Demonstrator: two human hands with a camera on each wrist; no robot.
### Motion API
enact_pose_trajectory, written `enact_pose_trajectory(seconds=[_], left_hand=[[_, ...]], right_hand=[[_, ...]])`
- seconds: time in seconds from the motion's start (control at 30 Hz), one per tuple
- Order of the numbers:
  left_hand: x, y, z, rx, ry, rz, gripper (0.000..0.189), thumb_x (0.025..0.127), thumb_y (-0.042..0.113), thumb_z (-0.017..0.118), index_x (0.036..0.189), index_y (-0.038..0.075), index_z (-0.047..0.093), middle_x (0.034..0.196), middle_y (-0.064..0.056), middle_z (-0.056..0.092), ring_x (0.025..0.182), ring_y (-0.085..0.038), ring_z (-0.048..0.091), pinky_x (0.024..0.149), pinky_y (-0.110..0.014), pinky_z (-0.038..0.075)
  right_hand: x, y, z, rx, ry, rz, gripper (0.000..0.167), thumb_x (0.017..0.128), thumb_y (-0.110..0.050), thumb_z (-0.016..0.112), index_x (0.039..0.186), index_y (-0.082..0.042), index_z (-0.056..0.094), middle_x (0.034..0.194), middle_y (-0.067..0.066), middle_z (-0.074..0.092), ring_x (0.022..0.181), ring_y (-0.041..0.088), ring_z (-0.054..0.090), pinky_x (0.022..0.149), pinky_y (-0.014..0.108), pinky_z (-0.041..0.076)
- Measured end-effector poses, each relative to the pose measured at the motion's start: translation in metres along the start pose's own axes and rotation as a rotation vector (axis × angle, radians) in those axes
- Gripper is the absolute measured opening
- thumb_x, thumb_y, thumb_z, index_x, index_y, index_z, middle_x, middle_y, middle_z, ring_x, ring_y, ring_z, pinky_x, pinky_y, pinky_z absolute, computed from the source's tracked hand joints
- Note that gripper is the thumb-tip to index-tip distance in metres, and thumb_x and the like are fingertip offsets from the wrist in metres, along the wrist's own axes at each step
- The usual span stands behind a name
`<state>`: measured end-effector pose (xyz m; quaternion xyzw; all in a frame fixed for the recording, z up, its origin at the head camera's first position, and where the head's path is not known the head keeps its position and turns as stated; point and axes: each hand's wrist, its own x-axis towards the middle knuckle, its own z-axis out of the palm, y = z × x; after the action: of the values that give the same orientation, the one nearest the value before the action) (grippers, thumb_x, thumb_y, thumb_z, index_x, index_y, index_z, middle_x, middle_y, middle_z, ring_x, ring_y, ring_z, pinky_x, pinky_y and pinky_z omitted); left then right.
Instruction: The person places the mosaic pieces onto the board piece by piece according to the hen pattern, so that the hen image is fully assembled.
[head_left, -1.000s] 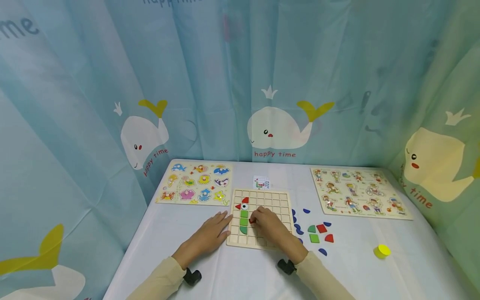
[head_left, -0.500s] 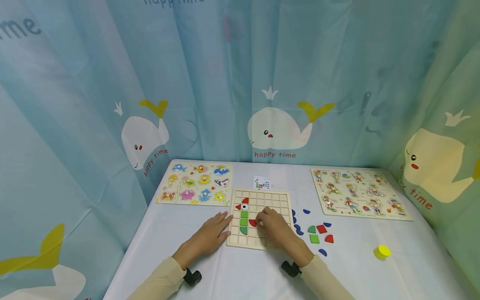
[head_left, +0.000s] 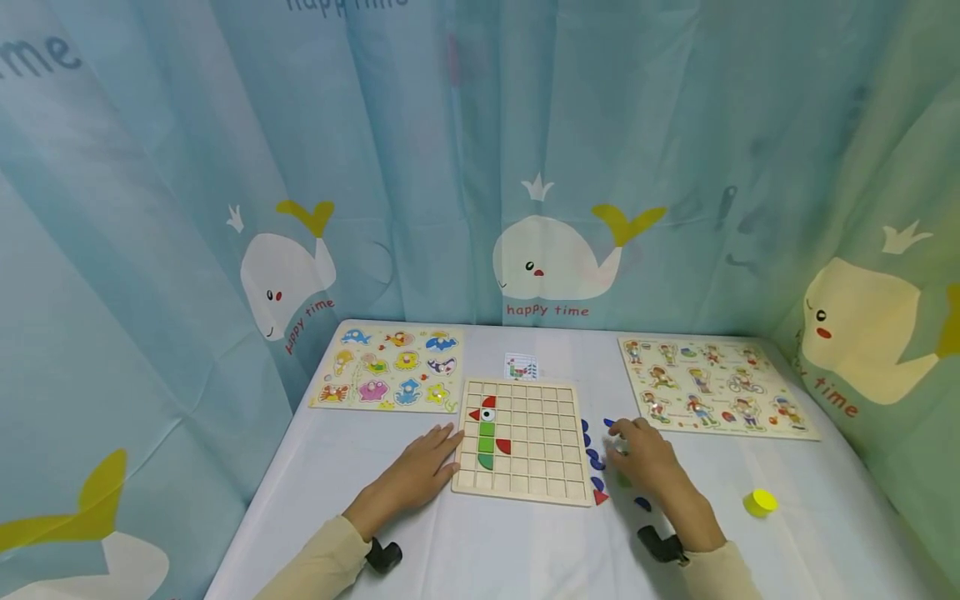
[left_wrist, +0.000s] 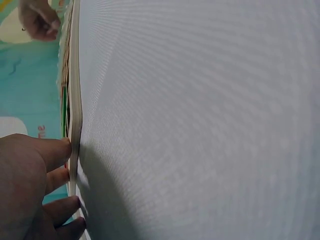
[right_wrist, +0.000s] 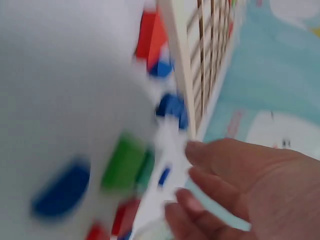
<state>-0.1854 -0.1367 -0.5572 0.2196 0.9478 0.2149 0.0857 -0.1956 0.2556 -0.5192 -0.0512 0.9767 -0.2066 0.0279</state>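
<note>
Touching at the left edge, hovering past the right edge of the grid board [head_left: 540, 469]

At the far left corner of the table [head_left: 468, 550], a sea-animal puzzle [head_left: 390, 377] is laid flat. The grid board's left edge is touched by the left hand [head_left: 418, 468], whose fingers are held nearly straight and slightly spread, with the rim met at the fingertips; how firmly it is pressed cannot be told.

Near that same edge, a column is formed of a red quarter-round [head_left: 489, 402], an eye piece [head_left: 488, 414], two green squares [head_left: 486, 445] and a green quarter-round [head_left: 486, 461]. A red beak piece [head_left: 474, 414] is set left of the eye piece, and a second red quarter-round [head_left: 504, 447] right of the lower square. Just beyond the board's far edge, a pattern card [head_left: 521, 367] is placed.

Along the right edge, blue half-rounds [head_left: 587, 439] are scattered. Over the loose pieces beyond, the right hand [head_left: 647, 458] is held with fingers loosely bent and a gap left below the thumb; whether any piece is touched cannot be told. Beneath, a loose green piece [right_wrist: 121, 162] is seen, blurred.

At the far right corner, a sports puzzle [head_left: 716, 398] is laid; nearer, toward the right edge, a yellow cylinder [head_left: 761, 502] is stood.
</note>
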Motion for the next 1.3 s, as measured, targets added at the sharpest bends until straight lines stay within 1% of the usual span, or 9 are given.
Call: enact_pose_trajectory(seconds=[0.17, 0.3, 0.37, 0.53, 0.63, 0.7, 0.97, 1.1, 1.3], left_hand=[[-0.001, 0.001, -0.001, -0.011, 0.005, 0.006, 0.058, 0.111, 0.034, 0.052, 0.164, 0.012, 0.039, 0.172, -0.013, 0.033, 0.16, -0.036, 0.027, 0.129, -0.057, 0.028], [-0.002, 0.002, -0.001, -0.015, 0.002, 0.0, 0.059, 0.111, 0.034, 0.052, 0.164, 0.012, 0.039, 0.172, -0.013, 0.032, 0.161, -0.036, 0.026, 0.129, -0.056, 0.027], [-0.002, 0.003, -0.002, -0.013, 0.003, 0.0, 0.059, 0.111, 0.034, 0.052, 0.164, 0.012, 0.039, 0.172, -0.013, 0.033, 0.16, -0.036, 0.027, 0.129, -0.056, 0.027], [-0.002, 0.003, -0.002, -0.005, 0.005, -0.006, 0.059, 0.112, 0.035, 0.052, 0.164, 0.013, 0.039, 0.172, -0.012, 0.032, 0.161, -0.035, 0.026, 0.129, -0.056, 0.027], [-0.001, 0.002, -0.002, -0.004, 0.004, -0.007, 0.059, 0.112, 0.035, 0.052, 0.164, 0.013, 0.039, 0.172, -0.012, 0.032, 0.161, -0.035, 0.026, 0.129, -0.056, 0.027], [-0.001, 0.002, -0.002, -0.007, 0.004, -0.004, 0.059, 0.112, 0.034, 0.052, 0.164, 0.013, 0.039, 0.172, -0.012, 0.032, 0.16, -0.036, 0.027, 0.129, -0.057, 0.027], [-0.001, 0.001, 0.0, 0.005, 0.004, -0.007, 0.059, 0.112, 0.036, 0.051, 0.165, 0.014, 0.039, 0.173, -0.011, 0.032, 0.161, -0.035, 0.026, 0.129, -0.055, 0.027], [0.0, 0.0, 0.001, 0.0, 0.005, -0.012, 0.059, 0.112, 0.037, 0.051, 0.165, 0.014, 0.039, 0.173, -0.01, 0.031, 0.161, -0.034, 0.026, 0.129, -0.055, 0.027], [0.0, 0.0, 0.001, 0.002, 0.008, -0.011, 0.059, 0.111, 0.036, 0.052, 0.164, 0.014, 0.039, 0.172, -0.01, 0.032, 0.161, -0.034, 0.027, 0.129, -0.055, 0.027]], right_hand=[[-0.006, 0.029, -0.014, 0.013, -0.078, 0.108, 0.036, 0.097, -0.014, 0.074, 0.122, 0.007, 0.061, 0.113, 0.028, 0.058, 0.095, 0.036, 0.058, 0.081, 0.056, 0.053], [-0.007, 0.04, -0.012, 0.017, -0.097, 0.129, 0.033, 0.097, -0.011, 0.075, 0.119, 0.009, 0.06, 0.108, 0.026, 0.057, 0.092, 0.034, 0.056, 0.079, 0.051, 0.052], [-0.005, 0.042, -0.008, 0.026, -0.087, 0.121, 0.031, 0.098, -0.007, 0.073, 0.121, 0.009, 0.061, 0.11, 0.026, 0.058, 0.094, 0.033, 0.057, 0.081, 0.051, 0.054], [0.003, 0.04, -0.002, 0.074, -0.051, 0.07, 0.03, 0.097, 0.002, 0.066, 0.126, 0.009, 0.061, 0.119, 0.03, 0.059, 0.105, 0.039, 0.061, 0.093, 0.057, 0.055], [0.008, 0.038, 0.002, 0.114, -0.046, 0.06, 0.031, 0.096, 0.003, 0.065, 0.126, 0.009, 0.059, 0.118, 0.029, 0.058, 0.104, 0.037, 0.059, 0.091, 0.054, 0.055], [0.01, 0.036, 0.005, 0.131, -0.044, 0.073, 0.031, 0.097, 0.002, 0.064, 0.127, 0.01, 0.059, 0.118, 0.027, 0.057, 0.103, 0.034, 0.058, 0.091, 0.052, 0.054], [0.015, 0.028, 0.012, 0.153, -0.047, 0.107, 0.03, 0.1, -0.002, 0.064, 0.128, 0.006, 0.06, 0.124, 0.029, 0.054, 0.107, 0.036, 0.059, 0.093, 0.055, 0.056], [0.019, 0.026, 0.016, 0.146, -0.04, 0.095, 0.028, 0.102, -0.004, 0.065, 0.128, 0.006, 0.061, 0.123, 0.028, 0.055, 0.108, 0.037, 0.06, 0.096, 0.056, 0.056], [0.023, 0.017, 0.02, 0.14, -0.008, 0.048, 0.028, 0.102, -0.003, 0.065, 0.126, 0.012, 0.06, 0.119, 0.028, 0.059, 0.108, 0.037, 0.061, 0.096, 0.056, 0.055]])
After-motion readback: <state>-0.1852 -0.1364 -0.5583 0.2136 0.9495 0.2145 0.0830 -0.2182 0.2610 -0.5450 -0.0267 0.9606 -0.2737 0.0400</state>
